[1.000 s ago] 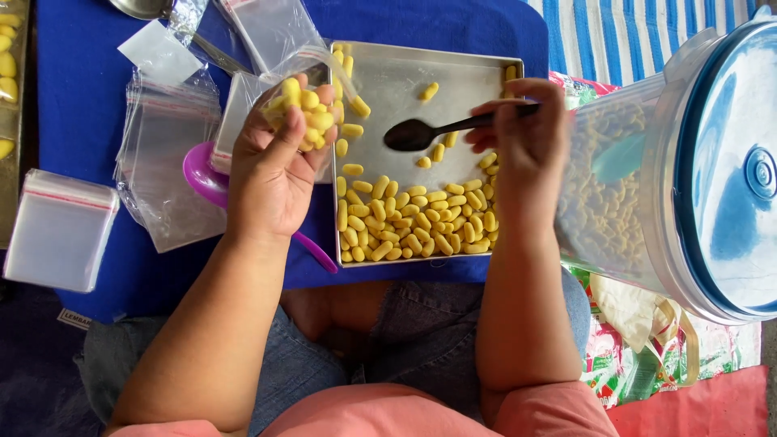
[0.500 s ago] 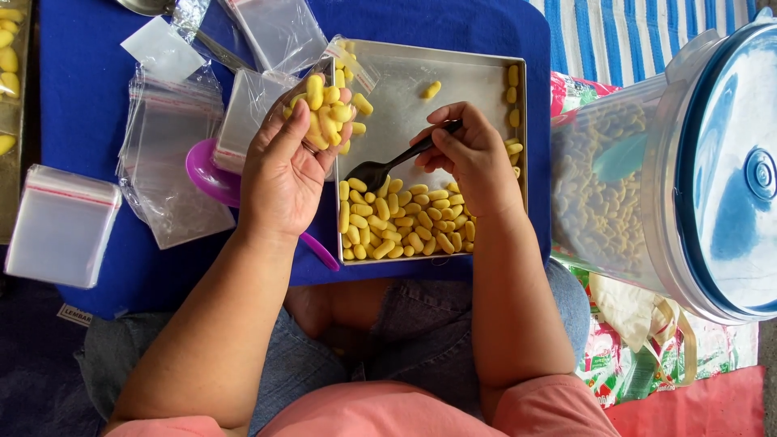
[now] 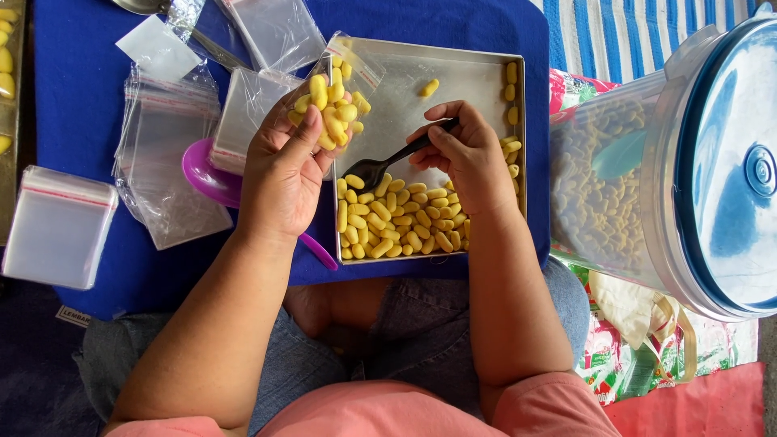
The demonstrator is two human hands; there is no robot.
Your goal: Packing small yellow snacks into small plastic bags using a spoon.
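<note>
My left hand [image 3: 283, 174] holds a small clear zip bag [image 3: 336, 101] partly filled with yellow oblong snacks, above the left edge of a square metal tray [image 3: 473, 69]. My right hand [image 3: 469, 158] grips a black spoon [image 3: 380, 166] whose bowl dips into the pile of yellow snacks [image 3: 396, 222] at the tray's near side. A few loose snacks lie along the tray's right rim and near its far edge.
Stacks of empty clear zip bags [image 3: 162, 162] lie on the blue cloth [image 3: 73, 105] to the left, with a purple spoon [image 3: 214, 178] under my left hand. A large clear plastic jar [image 3: 647, 170] of snacks with a blue-rimmed lid lies on its side at right.
My right hand has brought the spoon down from above the tray's middle into the snack pile. My left hand with the bag has shifted slightly toward the tray.
</note>
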